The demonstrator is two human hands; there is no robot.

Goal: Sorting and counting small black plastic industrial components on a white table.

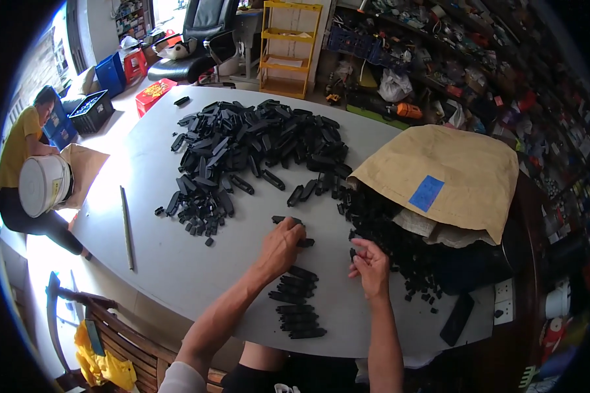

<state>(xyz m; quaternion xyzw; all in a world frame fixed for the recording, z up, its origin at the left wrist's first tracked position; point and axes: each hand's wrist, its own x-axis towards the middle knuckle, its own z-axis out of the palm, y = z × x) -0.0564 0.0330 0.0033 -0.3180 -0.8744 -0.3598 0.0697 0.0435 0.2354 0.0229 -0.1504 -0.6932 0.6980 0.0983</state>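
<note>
Head view: left hand (280, 245) is gripping a black plastic piece (303, 242) above the row (298, 308); right hand (372, 265) is pinching a small black part (353, 251).

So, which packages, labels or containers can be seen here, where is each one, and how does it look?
Brown paper sack: right side of the grey table, lying open, small black parts spilling out.
Blue label: square, stuck on the sack.
White bucket: far left, held by another person.
Blue crates: floor, upper left.
Red box: floor beside the table's far edge.
</note>
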